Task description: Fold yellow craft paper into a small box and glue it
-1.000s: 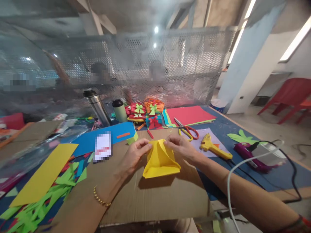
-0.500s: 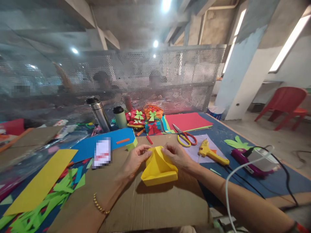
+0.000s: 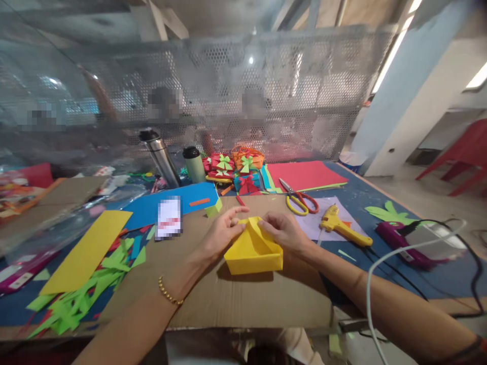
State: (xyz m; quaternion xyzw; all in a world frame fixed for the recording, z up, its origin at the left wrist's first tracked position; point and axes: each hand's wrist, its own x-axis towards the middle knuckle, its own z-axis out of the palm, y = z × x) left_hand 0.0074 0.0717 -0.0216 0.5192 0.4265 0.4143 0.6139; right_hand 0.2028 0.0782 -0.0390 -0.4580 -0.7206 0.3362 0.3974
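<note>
A yellow folded paper box [image 3: 254,258], with its near wall standing and its far side still narrowing to a raised flap, sits low over a cardboard sheet [image 3: 213,304]. My left hand [image 3: 222,232] holds its far left edge, thumb against the paper and index finger stretched out above. At the far right edge, my right hand [image 3: 283,230] pinches the paper with bent fingers; its fingertips are partly hidden. Scissors [image 3: 299,197] with red and yellow handles lie beyond my right hand. A yellow glue gun [image 3: 338,227] rests to the right on pale purple paper [image 3: 310,220].
Finished little gift boxes [image 3: 247,170] are stacked at the back beside a green tumbler [image 3: 195,167] and a steel flask [image 3: 162,159]. Green paper strips [image 3: 87,284] lie left. A purple power strip [image 3: 403,248] with a white cable [image 3: 371,299] is at right.
The view has tilted downward, so the table sits higher in the picture. The box has levelled, its near wall now facing me. My left fingers have loosened and stretched somewhat.
</note>
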